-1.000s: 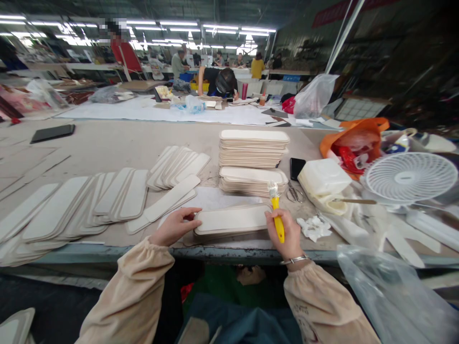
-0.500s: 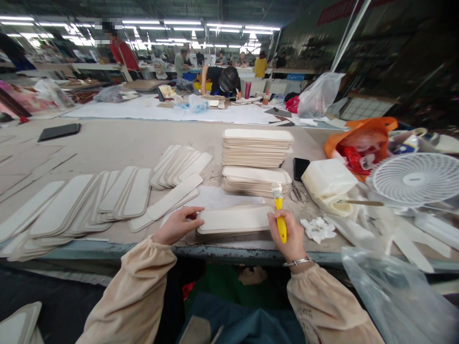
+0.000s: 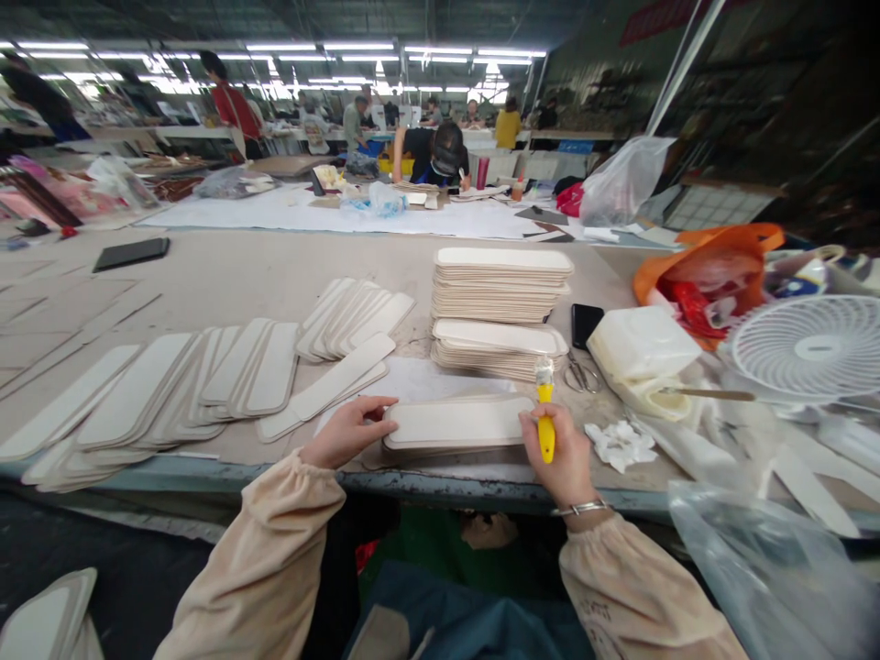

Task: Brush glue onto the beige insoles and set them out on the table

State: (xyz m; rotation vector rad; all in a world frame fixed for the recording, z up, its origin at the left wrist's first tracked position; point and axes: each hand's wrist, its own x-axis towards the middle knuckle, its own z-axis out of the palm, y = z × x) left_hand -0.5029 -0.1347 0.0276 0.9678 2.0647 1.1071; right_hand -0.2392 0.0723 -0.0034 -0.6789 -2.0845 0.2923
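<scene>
In front of me lies a short stack of long, round-cornered pale panels (image 3: 457, 423). My left hand (image 3: 352, 431) grips the left end of the top panel between thumb and fingers. My right hand (image 3: 562, 451) is wrapped round a yellow-handled paintbrush (image 3: 545, 426), its bristles pointing up and coated in white. The thumb side of that hand touches the stack's right end. Behind it stand two taller piles of similar panels, a near pile (image 3: 499, 344) and a far pile (image 3: 501, 282). More panels (image 3: 265, 367) lie fanned out to the left.
On the right are scissors (image 3: 581, 374), a black phone (image 3: 587, 325), a white plastic container (image 3: 646, 341), crumpled tissue (image 3: 621, 446), an orange bag (image 3: 660, 266) and a white fan (image 3: 815, 348). A dark flat case (image 3: 130, 255) lies far left. Across the table a co-worker (image 3: 440, 156) bends over.
The view has shifted slightly, so everything appears a little further right. Both hands keep their places at the ends of the stack, and the brush stays upright in my right hand.
</scene>
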